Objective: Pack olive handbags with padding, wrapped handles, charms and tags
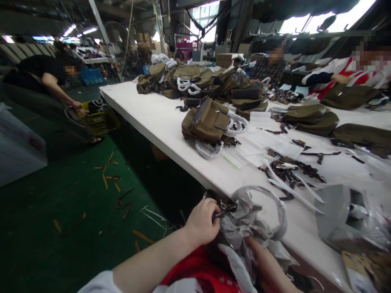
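Observation:
At the table's near edge, a dark bag [224, 244] stands against my body, with crumpled grey-white paper [244, 213] bulging from its mouth. My left hand [203, 221] is closed around the bag's dark rim near a metal clip, fingers curled. Pressed into the paper from the right is my right hand [259, 254]; its fingertips are partly hidden in the folds. A handle wrapped in pale plastic [281, 211] arches over the table beside the paper. Another wrapped handle [238, 264] hangs down in front, between my forearms.
On the white table [146, 118] lie an olive bag [206, 122], a pile of bags [195, 79], dark straps [290, 169] and a grey tape dispenser [342, 215]. A person [45, 81] bends by a yellow crate [100, 120]; others work across the table. Scraps litter the green floor.

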`<state>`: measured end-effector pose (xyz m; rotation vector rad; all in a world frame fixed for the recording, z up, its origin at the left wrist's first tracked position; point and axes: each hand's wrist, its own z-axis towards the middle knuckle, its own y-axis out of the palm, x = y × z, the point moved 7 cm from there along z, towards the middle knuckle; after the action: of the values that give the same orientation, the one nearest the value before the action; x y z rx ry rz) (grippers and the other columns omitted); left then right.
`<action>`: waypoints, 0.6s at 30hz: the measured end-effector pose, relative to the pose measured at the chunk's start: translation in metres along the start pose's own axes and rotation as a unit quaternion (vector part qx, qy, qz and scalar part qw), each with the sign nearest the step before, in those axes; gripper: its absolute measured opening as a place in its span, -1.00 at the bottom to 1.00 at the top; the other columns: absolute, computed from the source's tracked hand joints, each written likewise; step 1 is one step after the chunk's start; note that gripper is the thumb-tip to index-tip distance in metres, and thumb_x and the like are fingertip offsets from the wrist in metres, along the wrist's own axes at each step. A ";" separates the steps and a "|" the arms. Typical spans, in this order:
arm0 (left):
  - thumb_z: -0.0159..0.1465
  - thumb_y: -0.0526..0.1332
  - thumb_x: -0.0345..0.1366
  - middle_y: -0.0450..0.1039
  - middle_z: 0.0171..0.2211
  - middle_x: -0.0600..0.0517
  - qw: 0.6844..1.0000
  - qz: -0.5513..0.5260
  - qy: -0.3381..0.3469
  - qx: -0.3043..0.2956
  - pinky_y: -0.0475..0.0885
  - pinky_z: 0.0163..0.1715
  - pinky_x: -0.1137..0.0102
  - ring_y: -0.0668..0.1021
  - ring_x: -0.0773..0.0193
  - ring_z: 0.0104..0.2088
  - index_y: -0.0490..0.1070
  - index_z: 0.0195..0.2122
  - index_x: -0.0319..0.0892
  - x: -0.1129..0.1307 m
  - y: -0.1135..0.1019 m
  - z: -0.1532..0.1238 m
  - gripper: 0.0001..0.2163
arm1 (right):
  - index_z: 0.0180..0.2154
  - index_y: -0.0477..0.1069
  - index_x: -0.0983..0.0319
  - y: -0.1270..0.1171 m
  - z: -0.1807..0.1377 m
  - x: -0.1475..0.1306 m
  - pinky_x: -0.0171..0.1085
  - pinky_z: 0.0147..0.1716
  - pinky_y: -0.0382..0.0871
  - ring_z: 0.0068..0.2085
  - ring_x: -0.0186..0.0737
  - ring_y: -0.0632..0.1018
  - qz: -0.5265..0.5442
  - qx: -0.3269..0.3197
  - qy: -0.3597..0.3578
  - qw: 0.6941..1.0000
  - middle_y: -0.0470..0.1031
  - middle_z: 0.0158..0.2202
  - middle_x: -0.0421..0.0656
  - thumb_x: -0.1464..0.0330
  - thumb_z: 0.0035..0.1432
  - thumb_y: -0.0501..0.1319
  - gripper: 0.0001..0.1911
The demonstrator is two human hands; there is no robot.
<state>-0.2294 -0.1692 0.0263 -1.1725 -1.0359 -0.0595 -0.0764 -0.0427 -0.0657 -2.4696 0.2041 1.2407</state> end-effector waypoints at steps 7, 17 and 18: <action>0.12 0.17 -0.35 0.41 -0.04 -0.29 0.968 0.200 -0.122 -0.091 0.50 -0.10 0.14 0.53 -0.09 -0.07 0.34 0.00 -0.31 0.003 0.002 0.016 -0.60 | 0.16 0.32 0.17 0.028 0.000 -0.029 0.07 0.28 0.14 0.30 0.07 0.30 0.091 0.008 -0.010 0.996 0.44 0.17 -0.01 -0.12 0.15 0.04 -0.29; 0.22 0.07 -0.22 0.59 -0.16 -0.19 0.971 0.127 -0.082 -0.184 0.52 -0.15 0.20 0.62 -0.05 -0.13 0.45 -0.16 -0.19 -0.014 0.009 0.016 -0.73 | 0.01 0.50 0.20 0.036 -0.010 -0.041 0.09 0.32 0.03 0.19 0.03 0.41 -0.109 -0.213 -0.165 0.957 0.54 0.03 0.01 0.07 0.32 -0.01 -0.50; 0.23 0.05 -0.23 0.59 -0.15 -0.18 0.973 0.122 -0.075 -0.183 0.51 -0.13 0.22 0.62 -0.03 -0.12 0.44 -0.16 -0.18 -0.011 0.009 0.014 -0.74 | -0.02 0.52 0.20 0.041 -0.009 -0.041 0.08 0.29 0.11 0.15 0.01 0.45 -0.136 -0.223 -0.194 0.945 0.55 0.00 0.00 0.09 0.33 -0.03 -0.52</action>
<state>-0.2401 -0.1592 0.0128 -1.6549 -1.0310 0.0359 -0.1066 -0.0852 -0.0386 -2.4121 -0.5618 1.7554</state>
